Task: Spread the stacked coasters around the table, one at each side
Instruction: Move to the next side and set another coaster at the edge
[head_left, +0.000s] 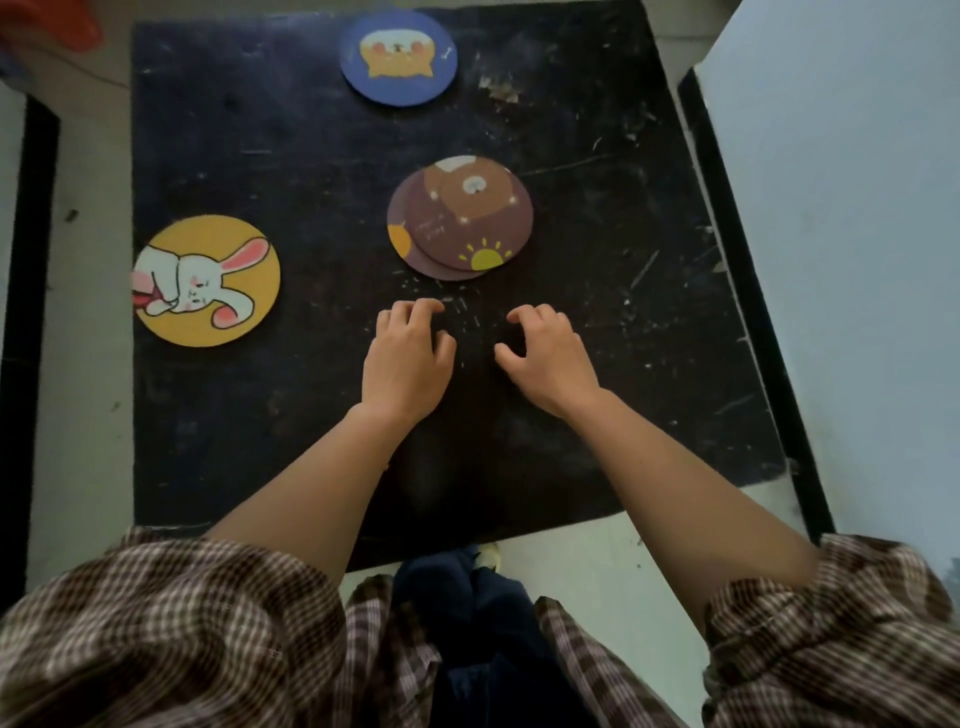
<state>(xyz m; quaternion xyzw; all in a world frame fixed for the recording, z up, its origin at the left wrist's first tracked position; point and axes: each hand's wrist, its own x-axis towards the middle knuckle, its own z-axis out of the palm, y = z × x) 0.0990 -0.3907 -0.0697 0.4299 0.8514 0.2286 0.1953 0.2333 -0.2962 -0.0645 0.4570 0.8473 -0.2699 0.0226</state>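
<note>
Two brown coasters (462, 218) left stacked, offset, just beyond the fingertips. Blue coaster (399, 57) far side and yellow coaster (205, 280) left of left hand (408, 358): placed. Right hand (545, 358) and left both empty, fingers loosely curled.

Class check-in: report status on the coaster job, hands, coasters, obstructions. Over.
Left hand and right hand empty, curled, near the stack. Blue coaster far side, yellow coaster left side. Two brown coasters stacked mid-table. Nothing in the way.
</note>
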